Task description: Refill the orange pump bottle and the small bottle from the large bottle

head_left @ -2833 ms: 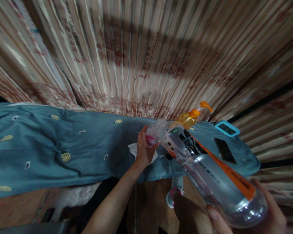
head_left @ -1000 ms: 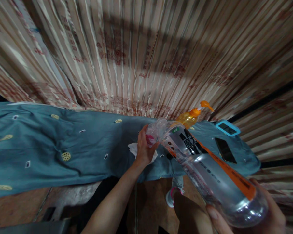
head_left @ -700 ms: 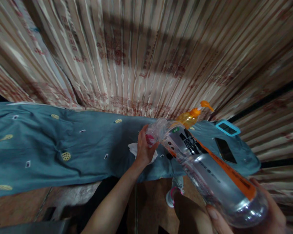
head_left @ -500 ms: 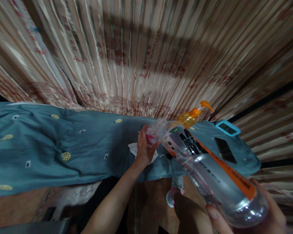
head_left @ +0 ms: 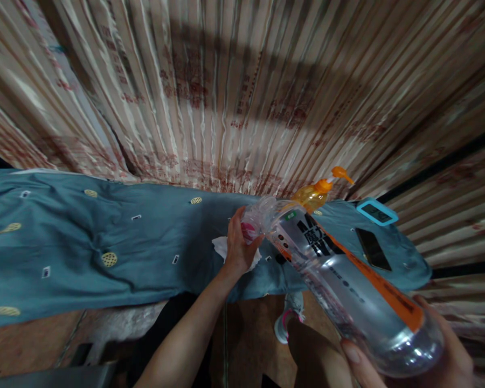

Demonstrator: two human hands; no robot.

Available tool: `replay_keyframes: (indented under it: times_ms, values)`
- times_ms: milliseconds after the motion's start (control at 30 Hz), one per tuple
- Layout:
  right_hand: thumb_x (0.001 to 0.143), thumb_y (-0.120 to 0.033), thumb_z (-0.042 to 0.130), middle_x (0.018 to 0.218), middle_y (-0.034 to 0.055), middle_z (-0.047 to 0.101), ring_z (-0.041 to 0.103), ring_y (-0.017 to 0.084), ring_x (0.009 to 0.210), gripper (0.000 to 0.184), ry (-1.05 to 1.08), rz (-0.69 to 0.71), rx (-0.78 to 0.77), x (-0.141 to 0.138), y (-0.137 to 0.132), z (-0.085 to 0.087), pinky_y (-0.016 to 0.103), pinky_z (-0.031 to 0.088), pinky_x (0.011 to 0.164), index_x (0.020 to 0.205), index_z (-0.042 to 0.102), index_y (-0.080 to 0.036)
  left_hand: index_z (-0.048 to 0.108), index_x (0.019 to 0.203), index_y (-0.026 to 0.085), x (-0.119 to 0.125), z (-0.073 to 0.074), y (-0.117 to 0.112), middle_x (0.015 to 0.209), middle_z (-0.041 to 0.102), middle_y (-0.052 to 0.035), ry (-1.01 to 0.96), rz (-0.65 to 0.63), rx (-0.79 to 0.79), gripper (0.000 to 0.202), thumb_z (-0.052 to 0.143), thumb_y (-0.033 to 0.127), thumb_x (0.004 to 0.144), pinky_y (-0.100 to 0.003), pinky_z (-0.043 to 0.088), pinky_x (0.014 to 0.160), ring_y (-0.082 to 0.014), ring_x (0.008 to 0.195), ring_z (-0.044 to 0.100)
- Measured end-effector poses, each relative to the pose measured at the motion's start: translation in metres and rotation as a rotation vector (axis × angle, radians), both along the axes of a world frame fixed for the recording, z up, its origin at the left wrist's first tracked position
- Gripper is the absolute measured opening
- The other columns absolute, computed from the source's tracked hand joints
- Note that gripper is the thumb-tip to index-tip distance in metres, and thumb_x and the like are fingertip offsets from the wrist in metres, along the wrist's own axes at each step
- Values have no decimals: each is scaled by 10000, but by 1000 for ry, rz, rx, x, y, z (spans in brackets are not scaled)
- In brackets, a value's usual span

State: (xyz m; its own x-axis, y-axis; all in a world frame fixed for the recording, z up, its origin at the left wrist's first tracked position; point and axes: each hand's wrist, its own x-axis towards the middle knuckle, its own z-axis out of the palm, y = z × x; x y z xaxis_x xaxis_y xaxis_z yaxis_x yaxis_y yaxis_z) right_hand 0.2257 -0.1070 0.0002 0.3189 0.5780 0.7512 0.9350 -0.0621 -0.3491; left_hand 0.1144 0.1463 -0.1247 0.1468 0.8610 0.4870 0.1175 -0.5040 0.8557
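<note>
A large clear plastic bottle (head_left: 347,285) with an orange and grey label lies tilted, its neck pointing away from me. My right hand (head_left: 448,361) grips its base at the lower right. My left hand (head_left: 239,245) is closed around the bottle's mouth, where a pink cap (head_left: 248,230) shows between the fingers. Under that hand a white tissue (head_left: 222,248) lies on the blue cloth (head_left: 105,242).
An orange pump bottle (head_left: 313,195) stands behind the bottle's neck. A dark phone (head_left: 372,249) and a light-blue framed device (head_left: 376,212) lie on the cloth at the right. Striped curtains (head_left: 226,91) hang behind. A shoe (head_left: 286,320) shows on the brown floor below.
</note>
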Motion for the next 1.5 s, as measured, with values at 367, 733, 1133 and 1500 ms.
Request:
replay_keyframes:
  times_ms: [367,733,1133,1500]
  values:
    - [780,-588,906,1377,150,625,685,286,1054,1110,13,-73,14,-5,-1,-1,351,601,790,1685,384,-214,411,1546,247,0,-1,1,1537,591,-159,-9,-13,0,798,816,364,869,-548,465,1212,-336,1425,587]
    - [810,-721,811,1395,174,607,640,382,1212,1080,92,-237,-27,-17,-1,1,510,596,951,1647,403,-174,419,1542,241,1,0,1,1512,599,-164,-19,-22,-13,786,797,423,877,-557,461,1204,-344,1405,596]
    - [748,-684,884,1329,180,640,688,346,1064,1160,44,-200,-56,-10,-4,-4,444,609,849,1659,397,-154,451,1526,236,1,2,0,1496,607,-161,-57,-30,-44,783,817,422,859,-554,475,1187,-346,1376,607]
    - [717,-719,884,1418,222,610,674,408,1155,1223,52,-192,-87,2,-8,-12,511,554,941,1671,383,-139,446,1525,241,0,0,2,1500,601,-169,-52,-44,-44,816,803,571,870,-567,470,1192,-360,1379,608]
